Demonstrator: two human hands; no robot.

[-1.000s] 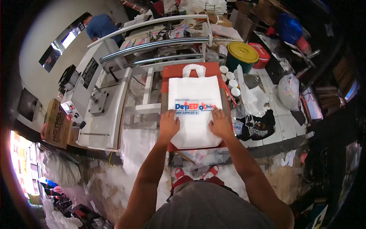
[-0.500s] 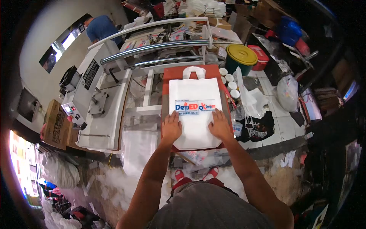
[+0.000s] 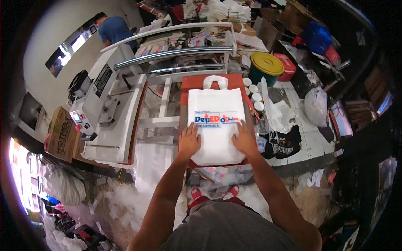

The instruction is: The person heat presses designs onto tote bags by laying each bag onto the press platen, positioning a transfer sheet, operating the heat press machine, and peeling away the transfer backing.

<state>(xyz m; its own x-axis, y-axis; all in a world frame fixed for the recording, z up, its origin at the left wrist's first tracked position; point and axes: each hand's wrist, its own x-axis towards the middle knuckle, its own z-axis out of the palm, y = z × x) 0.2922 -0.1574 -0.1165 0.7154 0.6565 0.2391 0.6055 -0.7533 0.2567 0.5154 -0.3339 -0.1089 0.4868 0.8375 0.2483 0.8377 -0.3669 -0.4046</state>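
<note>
A white tote bag (image 3: 217,147) lies flat on the red platen (image 3: 186,87) of a heat press, its loop handles at the far end. Across its middle sits a transfer film (image 3: 208,120) with blue and red "DepED" lettering. My left hand (image 3: 189,139) rests on the left side of the bag with its fingers spread, the tips by the film's lower left corner. On the right side my right hand (image 3: 243,138) lies flat, fingers stretched toward the lettering's right end. Neither hand grips anything.
The white heat press head (image 3: 109,113) stands swung to the left, below steel rails (image 3: 176,53). Small white-lidded jars (image 3: 256,98), a yellow-lidded bin (image 3: 266,63) and a black printed cloth bag (image 3: 282,142) are on the right. A person in a blue shirt (image 3: 113,30) is at the back left.
The view has shifted slightly, so the scene sits a little lower and to the right. Both hands stay on the bag in nearly the same place.
</note>
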